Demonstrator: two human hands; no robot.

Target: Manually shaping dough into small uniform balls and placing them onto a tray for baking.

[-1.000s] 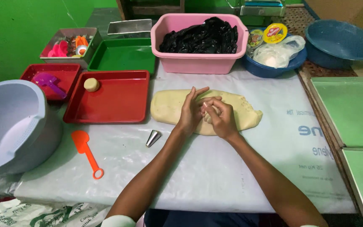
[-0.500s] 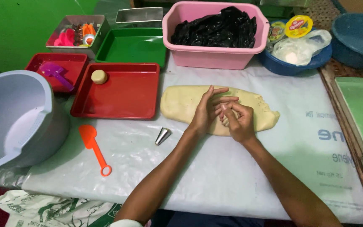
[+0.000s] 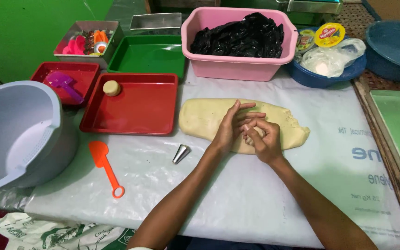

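Observation:
A long slab of pale dough (image 3: 200, 118) lies on the plastic-covered table. Over its right half my left hand (image 3: 232, 126) and my right hand (image 3: 265, 139) are pressed together around a small piece of dough, which barely shows between the fingers. The left fingers are stretched flat against it, the right fingers curl over it. One small dough ball (image 3: 111, 88) sits in the far left corner of the red tray (image 3: 140, 115), left of the slab. A metal piping cone (image 3: 181, 153) and an orange plastic scoop (image 3: 105, 166) lie on the sheet near my left forearm.
A large grey bowl (image 3: 15, 134) stands at the left edge. Behind are a small red tray (image 3: 70, 78) with a purple tool, a green tray (image 3: 149, 53), a pink tub (image 3: 237, 67) with black plastic, blue bowls (image 3: 325, 76) and green trays (image 3: 399, 125) at right.
My hands stay pressed together on the slab, working the small piece between them. The view has shifted slightly; nothing else on the table has moved.

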